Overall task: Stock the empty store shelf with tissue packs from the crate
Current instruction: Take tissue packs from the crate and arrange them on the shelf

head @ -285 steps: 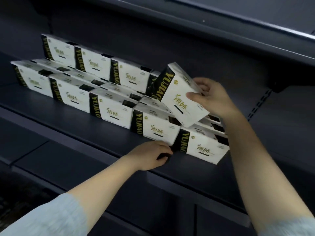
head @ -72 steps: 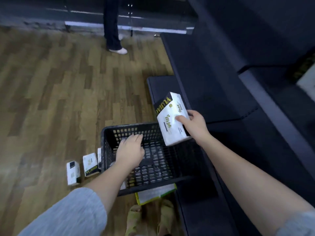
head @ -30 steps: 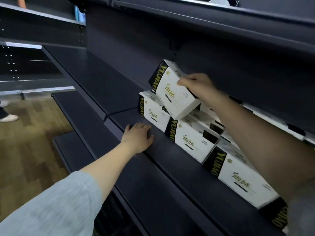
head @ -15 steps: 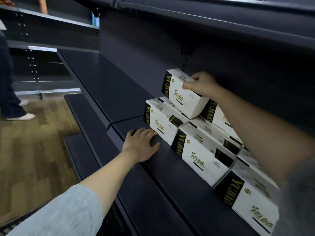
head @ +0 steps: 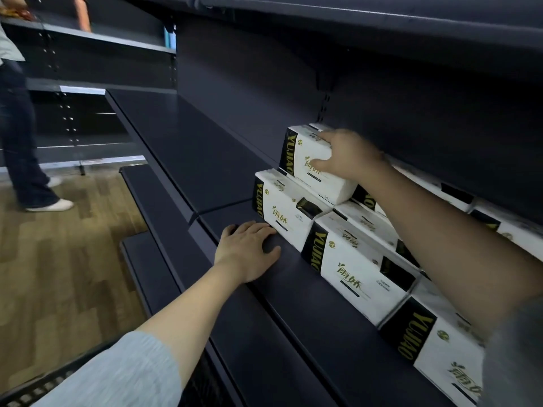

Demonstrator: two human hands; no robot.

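My right hand (head: pixel 345 157) grips a white tissue pack (head: pixel 308 165) with a black band, thumb on its front and a finger on its top. The pack stands at the left end of the upper back row, on top of the packs below. A front row of tissue packs (head: pixel 355 265) runs along the dark shelf (head: pixel 205 160) toward the lower right. My left hand (head: pixel 246 251) rests flat with spread fingers on the shelf's front part, just left of the leftmost front pack (head: pixel 282 207). A corner of the black crate (head: pixel 32 389) shows at the bottom left.
The shelf stretches bare to the left of the packs. Another shelf board (head: pixel 352 22) hangs close above. A person (head: pixel 20 118) in dark trousers stands on the wooden floor (head: pixel 58 274) at the far left, near other shelving (head: pixel 102 54).
My right hand has lowered the tissue pack onto the upper back row at its left end. My left hand stayed on the shelf. The view has shifted slightly.
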